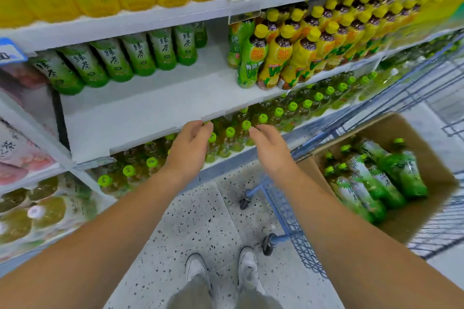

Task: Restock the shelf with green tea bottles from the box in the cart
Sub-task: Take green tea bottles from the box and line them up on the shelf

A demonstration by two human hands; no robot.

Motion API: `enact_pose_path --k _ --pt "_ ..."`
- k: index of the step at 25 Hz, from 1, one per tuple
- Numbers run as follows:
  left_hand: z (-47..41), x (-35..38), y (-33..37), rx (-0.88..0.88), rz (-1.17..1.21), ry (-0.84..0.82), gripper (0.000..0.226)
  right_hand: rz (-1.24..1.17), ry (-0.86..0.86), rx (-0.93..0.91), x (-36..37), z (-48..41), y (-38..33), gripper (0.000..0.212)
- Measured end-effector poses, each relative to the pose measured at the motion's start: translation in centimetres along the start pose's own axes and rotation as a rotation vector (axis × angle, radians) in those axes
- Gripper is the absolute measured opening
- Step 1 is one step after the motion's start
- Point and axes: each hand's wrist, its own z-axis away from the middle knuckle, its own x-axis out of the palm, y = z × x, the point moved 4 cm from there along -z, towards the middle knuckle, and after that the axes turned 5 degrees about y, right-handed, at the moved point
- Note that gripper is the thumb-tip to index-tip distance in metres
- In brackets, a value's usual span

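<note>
"At the front lip of the shelf [155, 108], what are the two hands doing?"

"Neither holds anything. The left hand [189, 143] has its fingers loosely bent toward the lip; whether they touch it I cannot tell. The right hand [270, 144] hovers just beside it, fingers relaxed and reaching forward."

"And the green tea?"

"Two lots. A single row of green tea bottles [113, 60] stands upright at the back left of that shelf, with bare white board in front of it and to its right. The stock to be moved, the boxed bottles [364, 178], lies in the cardboard box [411, 221] inside the blue wire cart [293, 221]."

"Which way from the hands?"

"To the right and lower down, nearer the person's body than the shelf is. The right hand is plainly the nearer one; the left would have to cross over."

"How do they lie?"

"On their sides, packed side by side, long axes slanting from caps at the upper left to bases at the lower right. So the cap ends point roughly toward the hands."

"Then the next move?"

"My guess is that the right arm swings right and down, and the hand closes round a bottle's body or neck, across that long axis. The bottle then needs turning upright before it goes in front of the standing row."
</note>
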Motion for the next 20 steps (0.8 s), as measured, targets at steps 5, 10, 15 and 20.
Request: enact_pose_path --k 5,10,15,20 --pt "4.9 2.3 0.7 -0.071 0.062 -0.049 0.051 0.0 0.107 0.074 -5.9 5.7 2.3 0.054" --pt "8.1 6.8 2.7 -0.07 0.072 -0.115 0.045 0.014 0.2 0.116 -11.7 8.6 3.9 0.055" --pt "10.8 13.6 4.2 -0.058 0.038 -0.245 0.051 0.044 0.201 0.095 -18.3 10.1 5.7 0.054" --pt "12.6 21.9 4.8 -0.084 0.041 -0.31 0.056 0.071 0.222 0.108 -26.4 8.8 9.9 0.052"
